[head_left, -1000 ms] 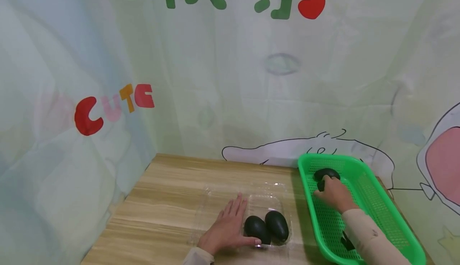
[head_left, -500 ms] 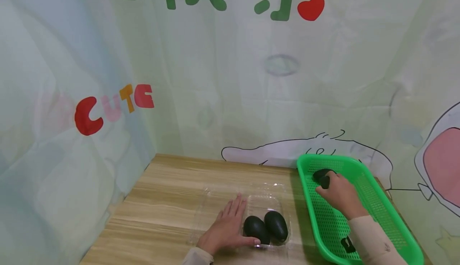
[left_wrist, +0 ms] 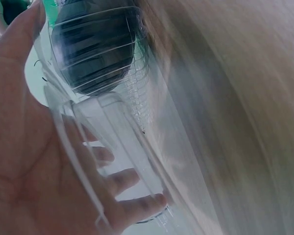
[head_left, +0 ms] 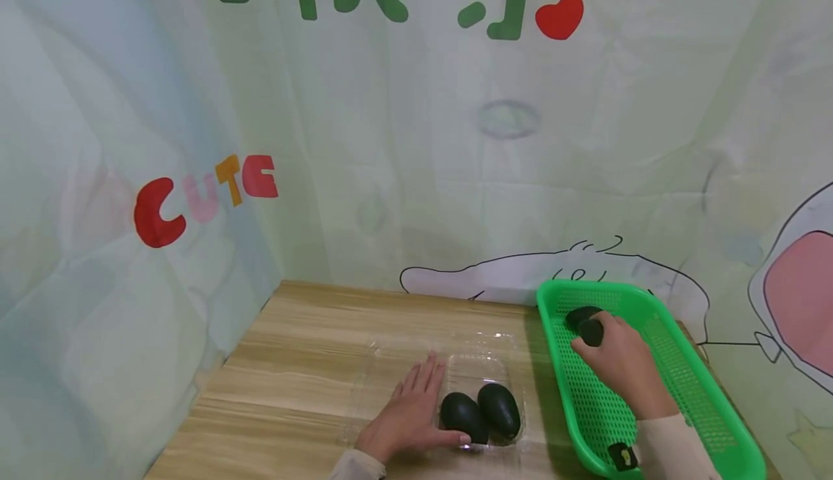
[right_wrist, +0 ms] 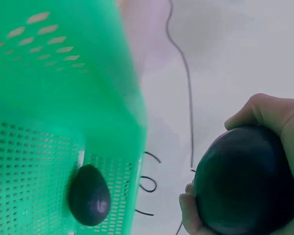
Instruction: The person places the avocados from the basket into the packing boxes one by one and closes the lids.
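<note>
My right hand (head_left: 621, 364) grips a dark avocado (right_wrist: 240, 181) over the far end of the green basket (head_left: 706, 393). Another avocado (right_wrist: 90, 196) lies in that basket, partly behind the held one in the head view. My left hand (head_left: 406, 415) rests, fingers straight, on the clear plastic clamshell box (head_left: 478, 368), with the thumb along the box's near edge. Two dark avocados (head_left: 500, 411) lie side by side in the near part of the box, right of that hand. In the left wrist view, an avocado (left_wrist: 93, 54) shows through the ribbed plastic wall.
The wooden table (head_left: 312, 364) meets a printed cloth backdrop (head_left: 390, 176) at its back and left. A small black item (head_left: 622, 456) with a yellowish mark shows beside the right sleeve, over the basket's near end. The box's clear lid lies open under the left hand.
My right hand has drawn slightly up and back with an avocado in its grip, apart from the other one in the basket. The left hand stays in place.
</note>
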The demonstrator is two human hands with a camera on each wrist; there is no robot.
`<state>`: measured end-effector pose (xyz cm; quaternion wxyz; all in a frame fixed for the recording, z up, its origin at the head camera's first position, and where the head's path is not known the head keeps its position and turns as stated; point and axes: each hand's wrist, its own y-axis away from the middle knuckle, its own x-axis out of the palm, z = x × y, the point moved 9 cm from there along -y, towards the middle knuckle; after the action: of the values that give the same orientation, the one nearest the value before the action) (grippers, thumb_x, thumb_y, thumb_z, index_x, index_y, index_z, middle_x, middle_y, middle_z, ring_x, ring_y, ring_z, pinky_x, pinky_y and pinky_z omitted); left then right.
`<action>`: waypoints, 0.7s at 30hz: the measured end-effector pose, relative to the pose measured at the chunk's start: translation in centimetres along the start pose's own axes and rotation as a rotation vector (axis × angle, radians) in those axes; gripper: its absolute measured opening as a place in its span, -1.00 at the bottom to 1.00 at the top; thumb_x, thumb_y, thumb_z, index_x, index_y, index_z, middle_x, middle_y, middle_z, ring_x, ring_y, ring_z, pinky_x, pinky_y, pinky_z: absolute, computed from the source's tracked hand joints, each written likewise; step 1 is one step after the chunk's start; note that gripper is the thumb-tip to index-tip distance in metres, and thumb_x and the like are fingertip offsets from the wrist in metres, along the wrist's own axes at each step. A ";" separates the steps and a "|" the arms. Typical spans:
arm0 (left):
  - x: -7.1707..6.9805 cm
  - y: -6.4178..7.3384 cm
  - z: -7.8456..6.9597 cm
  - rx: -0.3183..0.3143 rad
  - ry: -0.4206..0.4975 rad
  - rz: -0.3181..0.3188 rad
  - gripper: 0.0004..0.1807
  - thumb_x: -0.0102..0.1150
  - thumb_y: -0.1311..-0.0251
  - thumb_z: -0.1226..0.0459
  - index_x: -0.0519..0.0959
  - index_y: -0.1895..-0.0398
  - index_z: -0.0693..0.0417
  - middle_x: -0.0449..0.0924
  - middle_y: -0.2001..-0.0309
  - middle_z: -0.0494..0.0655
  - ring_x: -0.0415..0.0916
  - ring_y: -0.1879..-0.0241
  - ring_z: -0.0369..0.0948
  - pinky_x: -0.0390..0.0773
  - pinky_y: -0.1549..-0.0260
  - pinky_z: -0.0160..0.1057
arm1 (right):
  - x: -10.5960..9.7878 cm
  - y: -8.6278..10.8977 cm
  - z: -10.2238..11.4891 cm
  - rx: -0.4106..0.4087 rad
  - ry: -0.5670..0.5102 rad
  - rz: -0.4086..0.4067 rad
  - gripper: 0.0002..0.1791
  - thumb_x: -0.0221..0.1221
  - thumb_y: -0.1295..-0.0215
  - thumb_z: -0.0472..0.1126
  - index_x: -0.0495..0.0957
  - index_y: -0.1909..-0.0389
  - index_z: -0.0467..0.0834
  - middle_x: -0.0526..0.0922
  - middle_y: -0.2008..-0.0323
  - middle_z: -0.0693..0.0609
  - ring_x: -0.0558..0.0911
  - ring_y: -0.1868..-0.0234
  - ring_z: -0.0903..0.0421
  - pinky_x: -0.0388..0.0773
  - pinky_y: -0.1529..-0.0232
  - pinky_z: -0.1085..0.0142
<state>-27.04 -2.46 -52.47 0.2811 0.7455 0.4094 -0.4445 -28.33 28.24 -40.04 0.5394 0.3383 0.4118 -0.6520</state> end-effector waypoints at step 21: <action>0.1 0.0 0.1 0.007 -0.017 -0.011 0.39 0.25 0.07 -0.50 -0.05 -0.63 0.16 -0.22 -0.65 0.17 -0.08 -0.56 0.26 0.20 -0.36 0.35 | 0.1 2.2 4.9 0.033 -0.139 -0.008 -0.43 0.22 -0.32 -0.04 0.45 -0.19 -0.35 0.59 0.09 -0.28 0.54 0.41 0.01 0.46 0.53 0.22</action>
<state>-27.08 -2.44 -52.62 0.2795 0.7405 0.4096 -0.4535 -26.16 23.56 -38.42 0.5584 0.2996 0.3637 -0.6827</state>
